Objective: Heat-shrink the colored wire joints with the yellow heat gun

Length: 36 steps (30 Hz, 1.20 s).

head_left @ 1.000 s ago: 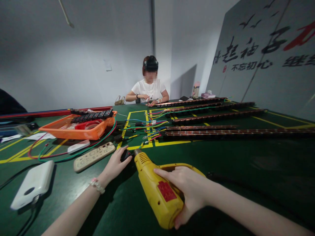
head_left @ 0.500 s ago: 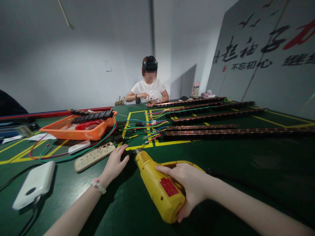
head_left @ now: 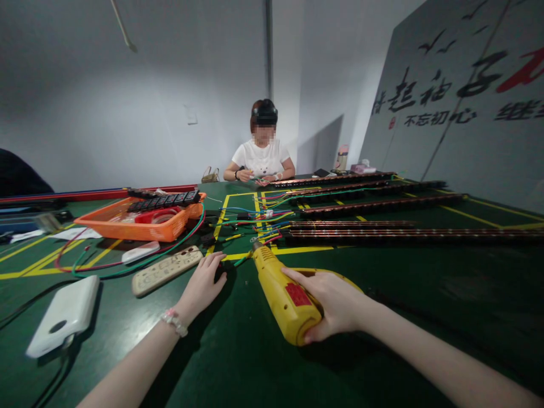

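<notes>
Forward has gone the yellow plastic power tool with a red label (head_left: 284,293): half a second ago its metal nozzle stopped short of the yellow floor-tape line, and it now reaches the loose ends of the coloured wires (head_left: 255,218) at that line. The right hand (head_left: 335,303) has travelled with it and is wrapped round the rear of the body, forefinger laid along the top and thumb underneath. The left hand (head_left: 202,286) has hardly shifted; it lies palm down on the dark green worktop (head_left: 425,294) with its fingers loosely spread, a beaded bracelet (head_left: 173,321) at the wrist, and a small black part (head_left: 221,276) shows just beside the thumb, though whether the fingers press on it cannot be told. Just left of that hand lies a beige remote control (head_left: 167,270), with a slim white oblong case (head_left: 140,252) beyond it and a white power bank (head_left: 63,314) nearer the worktop's edge. Further back stands an orange plastic basket (head_left: 127,226) with a strip of black rocker switches (head_left: 164,199) across its rim, and red and green leads curl round it. Right of the wires, long dark copper-lined bars (head_left: 403,232) run side by side across the worktop. At the far end sits a person in a white T-shirt (head_left: 263,158), hands together over another bar.
</notes>
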Motion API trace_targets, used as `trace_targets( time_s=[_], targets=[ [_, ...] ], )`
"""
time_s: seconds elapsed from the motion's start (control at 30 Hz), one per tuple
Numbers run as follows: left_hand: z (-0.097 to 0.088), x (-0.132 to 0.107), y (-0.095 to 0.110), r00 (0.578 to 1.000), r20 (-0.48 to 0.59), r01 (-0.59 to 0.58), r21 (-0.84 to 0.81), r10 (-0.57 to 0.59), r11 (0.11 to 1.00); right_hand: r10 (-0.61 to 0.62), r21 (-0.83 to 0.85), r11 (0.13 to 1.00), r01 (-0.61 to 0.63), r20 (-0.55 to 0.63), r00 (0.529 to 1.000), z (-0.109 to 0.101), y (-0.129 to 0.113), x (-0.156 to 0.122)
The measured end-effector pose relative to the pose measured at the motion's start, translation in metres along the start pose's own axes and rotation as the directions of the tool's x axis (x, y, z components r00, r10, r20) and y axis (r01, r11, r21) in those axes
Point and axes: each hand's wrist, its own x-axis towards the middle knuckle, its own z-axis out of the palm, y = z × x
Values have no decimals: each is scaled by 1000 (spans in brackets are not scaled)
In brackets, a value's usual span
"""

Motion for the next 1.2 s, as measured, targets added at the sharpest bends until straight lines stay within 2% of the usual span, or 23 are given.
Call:
trace_targets(
  time_s=[0.17,0.43,0.6,0.97,1.2],
  targets=[
    [0,0,-1,1000,-4,-5,-9,5,1000,-37,7,999,37,23,999,2,-9,-3],
    [0,0,-1,1000,8,0,-25,0,1000,-163,115,981,154,71,984,10,-42,-5],
    [-1,0,-2,1000,14,5,-44,-4,999,-211,148,968,201,59,976,18,-44,-5],
    [-4,0,2,999,30,-14,-29,15,999,-178,185,970,157,103,979,10,-46,-2],
    [-14,6,9,995,103,5,24,-8,1000,-96,204,975,86,40,995,-2,-36,-6]
  ],
)
